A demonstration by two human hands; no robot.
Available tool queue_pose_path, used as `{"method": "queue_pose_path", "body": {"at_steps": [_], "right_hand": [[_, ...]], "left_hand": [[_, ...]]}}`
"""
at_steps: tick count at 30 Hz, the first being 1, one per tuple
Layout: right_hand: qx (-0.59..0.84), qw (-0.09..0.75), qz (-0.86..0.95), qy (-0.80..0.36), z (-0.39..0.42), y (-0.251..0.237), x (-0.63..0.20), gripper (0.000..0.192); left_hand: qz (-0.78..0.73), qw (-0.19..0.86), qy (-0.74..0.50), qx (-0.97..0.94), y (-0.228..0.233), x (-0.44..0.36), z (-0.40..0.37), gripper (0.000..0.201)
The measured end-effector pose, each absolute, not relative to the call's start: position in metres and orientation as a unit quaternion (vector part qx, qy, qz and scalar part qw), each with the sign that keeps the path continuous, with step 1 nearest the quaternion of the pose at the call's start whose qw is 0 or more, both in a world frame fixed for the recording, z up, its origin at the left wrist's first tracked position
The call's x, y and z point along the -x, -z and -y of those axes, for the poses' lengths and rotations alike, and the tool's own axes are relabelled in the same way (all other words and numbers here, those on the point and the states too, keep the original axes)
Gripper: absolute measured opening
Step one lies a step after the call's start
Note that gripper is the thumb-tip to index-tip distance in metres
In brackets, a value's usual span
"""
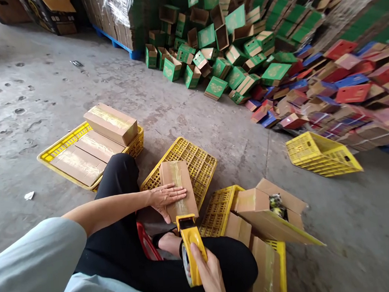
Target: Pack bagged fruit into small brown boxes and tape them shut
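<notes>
A: Where are the hands?

B: The left hand [167, 197] lies flat, fingers spread, on a small brown carton [179, 189] whose top carries a strip of clear tape. The right hand [210, 273], at about six o'clock in the view, has its fingers wrapped around a yellow tape dispenser [191, 246], whose front end meets the near edge of the carton.

A: What is the carton resting on?

B: An upturned yellow crate [196, 162], just in front of the person's crossed legs in black trousers [128, 244].

A: What else is close by?

B: At ten o'clock from the carton, a shallow yellow tray [55, 150] holds flat taped cartons, with one taped box [110, 123] stacked on top. At four o'clock, an open carton [271, 212] shows items inside, too small to tell; it leans over another yellow crate [221, 205]. Farther off at three o'clock a yellow basket [321, 154] lies tipped on the concrete floor [36, 78].

A: And the background?

B: A heap of green boxes [219, 47] at one o'clock, and red and blue boxes [347, 85] at two o'clock.
</notes>
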State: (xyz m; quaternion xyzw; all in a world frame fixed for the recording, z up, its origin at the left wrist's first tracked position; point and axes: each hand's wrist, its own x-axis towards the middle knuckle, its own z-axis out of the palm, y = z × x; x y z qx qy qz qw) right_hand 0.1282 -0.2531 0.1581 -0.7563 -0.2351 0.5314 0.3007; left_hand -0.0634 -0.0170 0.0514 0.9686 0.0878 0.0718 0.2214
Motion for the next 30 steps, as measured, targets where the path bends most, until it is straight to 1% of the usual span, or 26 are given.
{"method": "queue_pose_path", "body": {"at_steps": [3,8,13,21,27,30], "right_hand": [[0.755,0.307,0.233,-0.530,0.260,-0.162,-0.126,0.077],[0.748,0.332,0.212,-0.534,0.261,-0.158,-0.125,0.075],[0.748,0.319,0.217,-0.541,0.262,-0.150,-0.127,0.078],[0.762,0.293,0.263,-0.514,0.232,-0.140,-0.125,0.085],[0.758,0.309,0.223,-0.530,0.252,-0.141,-0.128,0.083],[0.763,0.305,0.212,-0.529,0.255,-0.136,-0.128,0.087]], "left_hand": [[-0.093,0.207,-0.073,-0.971,-0.053,0.064,0.022,0.106],[-0.119,0.168,-0.097,-0.974,-0.042,0.057,0.058,0.116],[-0.132,0.167,-0.117,-0.970,-0.026,0.050,0.079,0.102],[-0.152,0.170,-0.085,-0.970,-0.032,0.050,0.039,0.089],[-0.158,0.177,-0.070,-0.969,-0.035,0.048,0.037,0.085],[-0.154,0.173,-0.067,-0.970,-0.035,0.047,0.039,0.085]]}}
